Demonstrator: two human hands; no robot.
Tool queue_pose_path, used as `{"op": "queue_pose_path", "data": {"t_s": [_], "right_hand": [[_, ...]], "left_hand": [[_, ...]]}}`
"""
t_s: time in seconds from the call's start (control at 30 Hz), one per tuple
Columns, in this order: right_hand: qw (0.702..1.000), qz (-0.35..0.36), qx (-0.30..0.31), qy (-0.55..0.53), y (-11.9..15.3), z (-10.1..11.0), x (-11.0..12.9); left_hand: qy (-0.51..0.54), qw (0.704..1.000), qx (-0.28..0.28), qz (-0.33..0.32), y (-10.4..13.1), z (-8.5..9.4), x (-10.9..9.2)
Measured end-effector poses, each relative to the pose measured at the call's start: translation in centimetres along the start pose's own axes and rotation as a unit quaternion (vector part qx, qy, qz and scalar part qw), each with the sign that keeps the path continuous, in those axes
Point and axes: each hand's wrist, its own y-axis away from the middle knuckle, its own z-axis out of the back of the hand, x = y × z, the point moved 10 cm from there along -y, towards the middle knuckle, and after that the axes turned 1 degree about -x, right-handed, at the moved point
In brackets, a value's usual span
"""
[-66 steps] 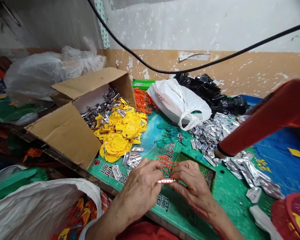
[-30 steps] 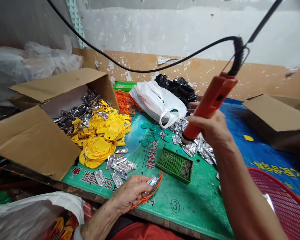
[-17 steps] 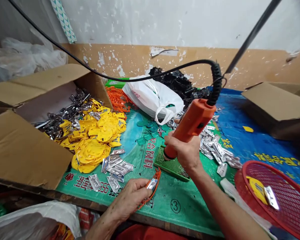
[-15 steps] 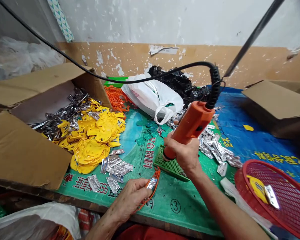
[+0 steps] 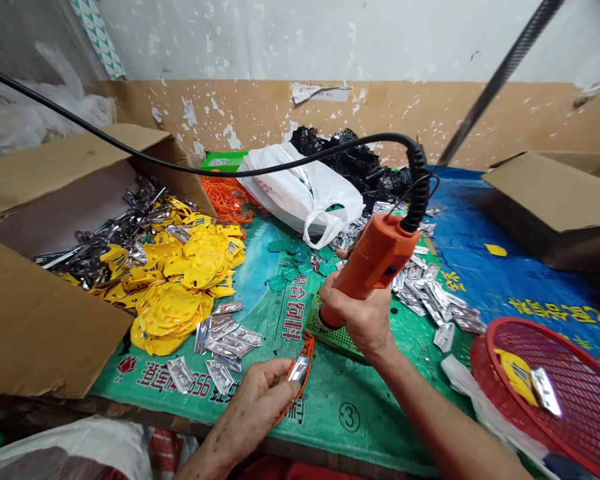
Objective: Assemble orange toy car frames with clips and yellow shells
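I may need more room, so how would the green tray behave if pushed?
The green tray would probably slide rather than tip, as it sits low and flat. The shiny green sheet beneath probably offers little grip.

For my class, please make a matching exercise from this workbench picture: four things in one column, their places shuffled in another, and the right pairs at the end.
Things
1. orange power tool
2. heap of yellow pieces
3. orange frame with a silver plate
4. white plastic bag

Places
A. held by the left hand
B. in front of the black parts
C. gripped by the right hand
D. at the mouth of the cardboard box on the left

Right pairs: 1-C, 2-D, 3-A, 4-B
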Motion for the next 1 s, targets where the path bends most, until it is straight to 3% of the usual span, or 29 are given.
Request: {"op": "queue_pose_path", "data": {"t_s": [0.33,0.47,0.77,1.0], "right_hand": [[1.000,0.005,0.002,0.024,0.2,-0.2,0.1],[0.999,0.018,-0.005,0.052,0.5,-0.1,0.5],[0.999,0.017,-0.021,0.017,0.3,0.3,0.8],[0.995,0.039,0.008,-0.093,1.0,1.3,4.6]], "left_hand": [[0.172,0.982,0.067,0.051,0.4,-2.0,0.3],[0.197,0.976,0.063,0.066,0.1,-2.2,0.8],[0.157,0.985,0.033,0.059,0.0,-1.8,0.3],[0.138,0.988,0.016,0.060,-0.5,-1.7,0.9]]}}
